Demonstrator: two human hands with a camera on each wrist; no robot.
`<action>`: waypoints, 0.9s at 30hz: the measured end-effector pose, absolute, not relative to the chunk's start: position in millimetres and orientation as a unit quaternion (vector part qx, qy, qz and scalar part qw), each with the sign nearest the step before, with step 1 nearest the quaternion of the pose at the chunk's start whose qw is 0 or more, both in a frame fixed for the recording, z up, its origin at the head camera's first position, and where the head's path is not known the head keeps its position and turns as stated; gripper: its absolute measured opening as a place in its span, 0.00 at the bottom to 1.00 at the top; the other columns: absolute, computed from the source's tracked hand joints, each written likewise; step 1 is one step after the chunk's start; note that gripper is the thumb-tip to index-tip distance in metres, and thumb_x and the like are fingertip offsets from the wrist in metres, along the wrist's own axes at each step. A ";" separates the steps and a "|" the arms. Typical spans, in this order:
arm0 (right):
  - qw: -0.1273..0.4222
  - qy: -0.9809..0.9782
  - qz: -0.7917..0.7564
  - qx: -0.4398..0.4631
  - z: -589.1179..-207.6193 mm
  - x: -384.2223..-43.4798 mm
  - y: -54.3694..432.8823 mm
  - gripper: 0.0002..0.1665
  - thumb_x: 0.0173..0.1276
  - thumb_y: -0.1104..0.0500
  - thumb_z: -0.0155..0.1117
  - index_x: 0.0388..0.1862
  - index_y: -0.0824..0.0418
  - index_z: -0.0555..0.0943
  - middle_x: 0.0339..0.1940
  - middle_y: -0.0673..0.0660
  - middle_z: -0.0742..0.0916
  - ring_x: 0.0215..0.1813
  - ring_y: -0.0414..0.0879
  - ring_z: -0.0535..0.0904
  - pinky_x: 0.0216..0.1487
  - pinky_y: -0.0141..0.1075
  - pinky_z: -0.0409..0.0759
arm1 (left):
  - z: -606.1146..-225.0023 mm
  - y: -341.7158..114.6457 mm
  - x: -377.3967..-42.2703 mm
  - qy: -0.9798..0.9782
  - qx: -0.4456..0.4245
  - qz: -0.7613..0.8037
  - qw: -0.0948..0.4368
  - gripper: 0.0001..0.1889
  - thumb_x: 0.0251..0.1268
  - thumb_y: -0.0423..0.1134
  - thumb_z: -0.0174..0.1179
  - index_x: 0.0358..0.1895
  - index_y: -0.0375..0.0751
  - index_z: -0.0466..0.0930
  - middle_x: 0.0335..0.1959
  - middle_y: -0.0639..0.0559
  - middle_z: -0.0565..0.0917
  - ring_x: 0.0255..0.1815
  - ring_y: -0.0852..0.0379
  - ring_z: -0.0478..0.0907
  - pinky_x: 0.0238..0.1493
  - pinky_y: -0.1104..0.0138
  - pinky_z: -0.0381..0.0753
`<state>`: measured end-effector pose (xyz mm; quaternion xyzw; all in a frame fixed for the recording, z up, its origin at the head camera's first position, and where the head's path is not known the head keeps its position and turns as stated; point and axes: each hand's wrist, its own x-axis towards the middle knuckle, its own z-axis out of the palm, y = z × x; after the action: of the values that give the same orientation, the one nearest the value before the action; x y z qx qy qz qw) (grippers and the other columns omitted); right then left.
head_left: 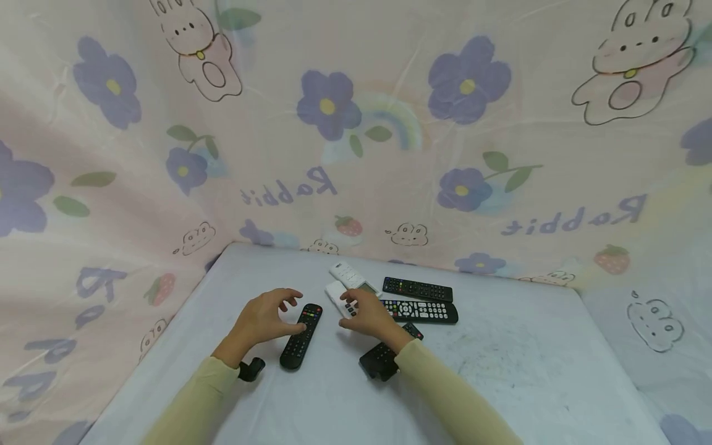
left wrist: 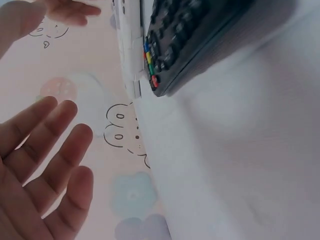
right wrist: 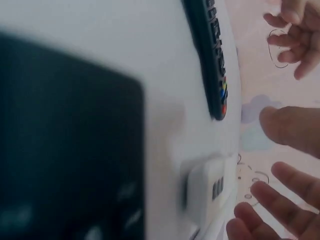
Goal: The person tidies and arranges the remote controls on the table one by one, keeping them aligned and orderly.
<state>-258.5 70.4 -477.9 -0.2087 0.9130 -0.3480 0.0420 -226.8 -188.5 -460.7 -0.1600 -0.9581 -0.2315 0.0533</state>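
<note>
My left hand [head_left: 261,318] hovers over the table with fingers spread, holding nothing. Its thumb overlaps a black remote control [head_left: 298,349] in the head view; red, green, yellow and blue keys mark that remote's far end. Fingers loosely bent, my right hand [head_left: 367,314] holds nothing either and partly covers a white remote [head_left: 336,295]. Another white remote [head_left: 346,272], with a small screen, lies just beyond. Under the right wrist is a black remote [head_left: 413,332], largely hidden by the forearm. In the right wrist view a blurred dark remote [right wrist: 70,140] fills the lower left.
Right of the white remotes lie a slim black remote [head_left: 418,289] and a longer black remote [head_left: 431,312] with pale keys. The white-covered table [head_left: 500,383] meets a printed cloth wall [head_left: 389,185] at the back and sides. A black camera [head_left: 252,369] sits at the left wrist.
</note>
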 end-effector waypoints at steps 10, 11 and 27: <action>0.020 0.931 -0.322 -0.167 -484.6 -252.3 90.7 0.34 0.46 0.52 0.79 0.53 0.58 0.79 0.49 0.57 0.85 0.46 0.49 0.81 0.47 0.43 0.80 | -461.7 -183.2 -268.4 -0.942 -0.207 -0.263 0.005 0.32 0.47 0.55 0.73 0.59 0.53 0.77 0.49 0.54 0.83 0.46 0.56 0.79 0.42 0.59 0.78; 0.019 0.932 -0.323 -0.163 -484.9 -251.8 91.9 0.34 0.46 0.52 0.80 0.53 0.58 0.79 0.49 0.57 0.85 0.47 0.50 0.81 0.47 0.43 0.80 | -462.5 -182.2 -272.7 -0.940 -0.211 -0.268 -0.003 0.32 0.47 0.54 0.73 0.59 0.52 0.76 0.50 0.53 0.83 0.47 0.55 0.79 0.43 0.57 0.78; 0.017 0.955 -0.273 -0.112 -499.2 -252.1 92.8 0.38 0.43 0.45 0.80 0.53 0.58 0.80 0.46 0.57 0.87 0.44 0.49 0.82 0.42 0.40 0.81 | -485.0 -164.7 -320.9 -0.923 -0.230 -0.299 -0.080 0.30 0.49 0.48 0.73 0.59 0.47 0.77 0.51 0.52 0.82 0.49 0.53 0.78 0.50 0.57 0.78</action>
<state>-252.1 92.8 -499.2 -0.1117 0.9554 -0.2729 0.0168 -320.9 -164.7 -485.0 -0.2302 -0.9225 -0.2992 -0.0802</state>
